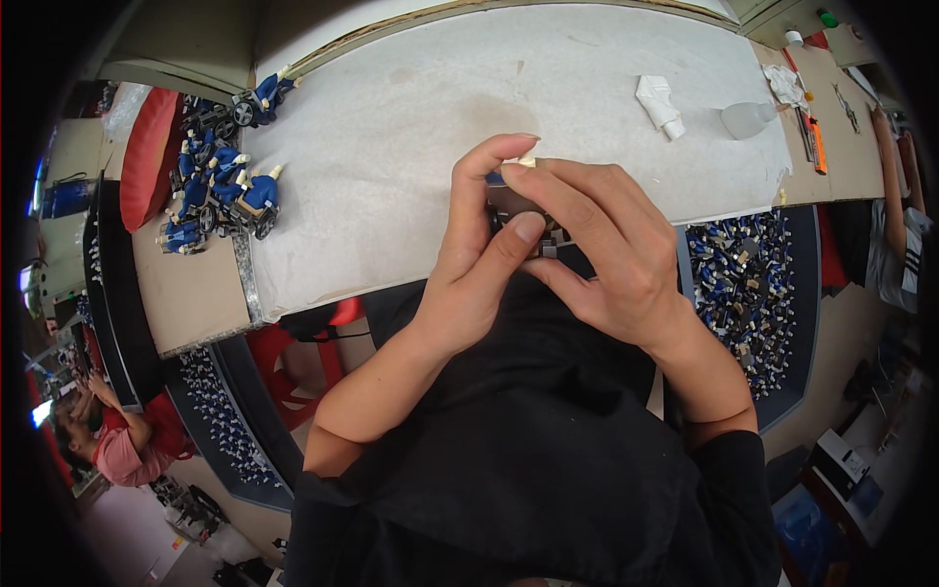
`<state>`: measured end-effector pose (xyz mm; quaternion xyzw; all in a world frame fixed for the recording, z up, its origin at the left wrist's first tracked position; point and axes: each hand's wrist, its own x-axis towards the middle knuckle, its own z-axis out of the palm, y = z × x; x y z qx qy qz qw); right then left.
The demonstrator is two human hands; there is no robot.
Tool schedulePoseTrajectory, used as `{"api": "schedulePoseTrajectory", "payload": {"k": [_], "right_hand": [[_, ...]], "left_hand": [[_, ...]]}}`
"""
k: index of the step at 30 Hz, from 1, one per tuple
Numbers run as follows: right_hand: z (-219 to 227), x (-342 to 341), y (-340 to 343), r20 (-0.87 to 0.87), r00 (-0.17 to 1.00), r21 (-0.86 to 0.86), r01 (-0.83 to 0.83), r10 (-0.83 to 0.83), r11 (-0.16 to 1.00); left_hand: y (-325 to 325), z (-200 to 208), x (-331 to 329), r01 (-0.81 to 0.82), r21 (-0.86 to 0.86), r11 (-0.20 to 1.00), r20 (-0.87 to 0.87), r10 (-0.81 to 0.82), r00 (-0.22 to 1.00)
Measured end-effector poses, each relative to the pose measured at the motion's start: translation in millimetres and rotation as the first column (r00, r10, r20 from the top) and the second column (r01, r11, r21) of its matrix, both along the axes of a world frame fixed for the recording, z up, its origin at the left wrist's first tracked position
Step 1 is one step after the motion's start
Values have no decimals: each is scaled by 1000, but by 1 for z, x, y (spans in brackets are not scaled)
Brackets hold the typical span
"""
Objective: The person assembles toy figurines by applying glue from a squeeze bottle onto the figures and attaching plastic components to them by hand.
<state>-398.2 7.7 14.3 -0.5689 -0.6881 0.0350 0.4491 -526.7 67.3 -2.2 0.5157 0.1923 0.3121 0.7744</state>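
Note:
A small toy figure (506, 200) with a cream head and a dark, blue-tinged body is held between my two hands over the near edge of the white-covered table (391, 147). My left hand (468, 279) is closed round its left side, thumb pressed on the front and index finger curled up near the head. The fingertips of my right hand (611, 230) pinch the top by the head, with the thumb lower down. My fingers hide much of the figure. Several finished-looking blue figures on wheeled chairs (258, 192) stand clustered at the table's left end.
Right of my body is a grey bin (810, 293) full of blue and dark figures; another bin (240, 386) with small pieces sits lower left. A crumpled tissue (661, 106), clear bottle (747, 120) and orange cutter (818, 147) lie far right. A co-worker (122, 445) sits at left.

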Motion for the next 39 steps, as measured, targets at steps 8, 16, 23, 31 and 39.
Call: {"api": "schedulePoseTrajectory", "payload": {"k": [8, 16, 23, 31, 39], "right_hand": [[1, 2, -1, 10, 1000, 1, -2, 2, 1000], [10, 8, 0, 44, 999, 34, -1, -1, 999], [17, 9, -5, -128, 991, -142, 14, -33, 990], [24, 29, -10, -654, 755, -409, -314, -36, 857], [37, 41, 4, -758, 624, -612, -577, -190, 541]], "left_hand": [[-2, 1, 2, 7, -13, 1000, 16, -6, 1000], [11, 2, -2, 137, 5, 991, 152, -136, 979], [20, -7, -10, 156, 369, 916, 11, -172, 985], [24, -10, -11, 137, 506, 852, -36, -137, 990], [28, -14, -12, 329, 493, 805, -111, -316, 942]]}}
